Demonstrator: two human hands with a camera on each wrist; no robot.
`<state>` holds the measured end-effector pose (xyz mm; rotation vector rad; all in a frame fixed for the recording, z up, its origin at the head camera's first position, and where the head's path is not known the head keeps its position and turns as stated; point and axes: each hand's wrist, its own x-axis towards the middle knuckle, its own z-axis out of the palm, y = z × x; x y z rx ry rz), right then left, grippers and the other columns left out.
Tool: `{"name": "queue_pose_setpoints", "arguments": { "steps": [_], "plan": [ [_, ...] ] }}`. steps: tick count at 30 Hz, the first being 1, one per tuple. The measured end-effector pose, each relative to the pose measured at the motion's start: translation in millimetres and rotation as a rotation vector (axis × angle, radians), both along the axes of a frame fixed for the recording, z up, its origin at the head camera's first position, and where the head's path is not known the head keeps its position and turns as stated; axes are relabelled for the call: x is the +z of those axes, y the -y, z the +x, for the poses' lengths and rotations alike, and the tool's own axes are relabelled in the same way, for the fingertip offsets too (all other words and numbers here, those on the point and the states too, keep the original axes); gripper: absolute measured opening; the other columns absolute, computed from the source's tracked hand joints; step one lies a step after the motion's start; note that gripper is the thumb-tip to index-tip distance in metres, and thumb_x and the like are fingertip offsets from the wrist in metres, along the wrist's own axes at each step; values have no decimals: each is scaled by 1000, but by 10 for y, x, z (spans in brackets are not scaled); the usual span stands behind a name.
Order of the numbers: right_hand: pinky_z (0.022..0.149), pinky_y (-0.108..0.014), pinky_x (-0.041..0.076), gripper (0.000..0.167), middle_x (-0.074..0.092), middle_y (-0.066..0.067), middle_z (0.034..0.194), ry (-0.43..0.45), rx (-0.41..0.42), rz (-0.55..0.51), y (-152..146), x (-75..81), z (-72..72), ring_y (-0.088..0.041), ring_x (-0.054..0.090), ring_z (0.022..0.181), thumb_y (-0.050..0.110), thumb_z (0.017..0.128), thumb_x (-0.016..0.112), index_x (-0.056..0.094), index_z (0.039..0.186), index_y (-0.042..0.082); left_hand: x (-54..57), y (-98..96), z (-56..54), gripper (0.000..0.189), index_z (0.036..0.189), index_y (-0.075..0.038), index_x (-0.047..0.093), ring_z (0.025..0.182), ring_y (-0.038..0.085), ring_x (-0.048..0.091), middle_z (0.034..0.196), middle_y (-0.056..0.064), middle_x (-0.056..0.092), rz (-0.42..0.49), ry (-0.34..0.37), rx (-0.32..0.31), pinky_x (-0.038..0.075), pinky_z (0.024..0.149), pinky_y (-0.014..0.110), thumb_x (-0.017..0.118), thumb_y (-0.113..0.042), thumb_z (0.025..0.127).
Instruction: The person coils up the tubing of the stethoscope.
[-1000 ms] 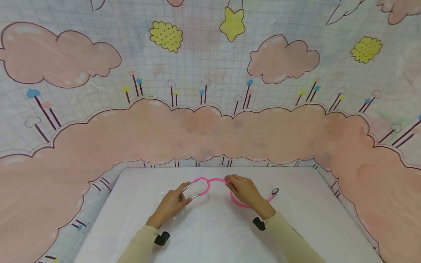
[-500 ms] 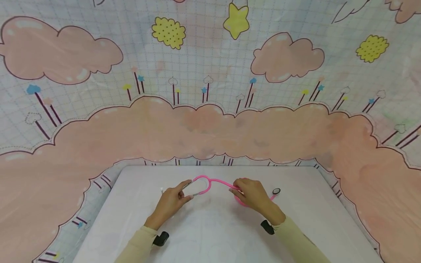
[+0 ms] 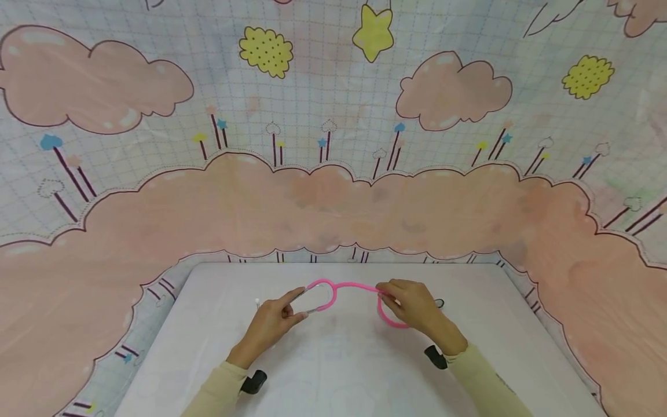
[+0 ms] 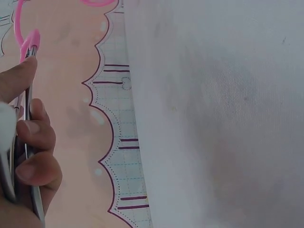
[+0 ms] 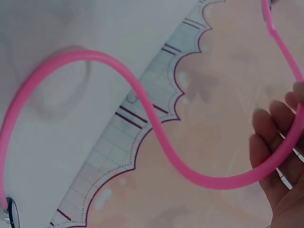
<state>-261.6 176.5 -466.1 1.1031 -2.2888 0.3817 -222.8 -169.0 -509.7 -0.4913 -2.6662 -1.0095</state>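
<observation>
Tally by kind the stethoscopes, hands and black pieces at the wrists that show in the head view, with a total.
Pink stethoscope: 1
Hands (left hand, right hand): 2
Black wrist pieces: 2
Total: 5

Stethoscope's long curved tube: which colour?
The smooth tube is bright pink, clearest in the right wrist view.

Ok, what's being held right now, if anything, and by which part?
The stethoscope: the left hand grips its metal ear tubes, and the right hand holds it partway along the pink tube.
</observation>
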Motion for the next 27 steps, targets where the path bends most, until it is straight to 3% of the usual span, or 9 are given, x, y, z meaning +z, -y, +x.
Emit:
{"name": "queue_pose_setpoints", "arguments": {
  "steps": [7, 12, 27],
  "plan": [
    [69, -24, 51, 21, 64, 2, 83, -129, 89, -63, -15, 89, 36, -12, 56, 70, 16, 88, 73, 71, 109, 13, 1, -16, 32, 58, 133, -21, 62, 54, -2, 39, 63, -15, 50, -40, -55, -44, 38, 52, 17, 82, -29, 80],
    [66, -21, 51, 25, 64, 1, 84, -165, 129, -92, 34, 187, 81, -12, 56, 70, 30, 101, 55, 71, 110, 12, 27, -50, 60, 58, 131, -21, 64, 55, -2, 38, 63, -15, 49, -70, -81, -68, 38, 53, 17, 83, -32, 77],
    [64, -19, 53, 35, 64, -2, 84, -189, 166, -161, 232, 397, 45, -13, 59, 68, 33, 103, 47, 68, 110, 7, 154, -116, 168, 57, 131, -19, 64, 59, -3, 40, 66, -13, 52, -88, -164, -212, 40, 55, 15, 82, -32, 78]
  ]
}}
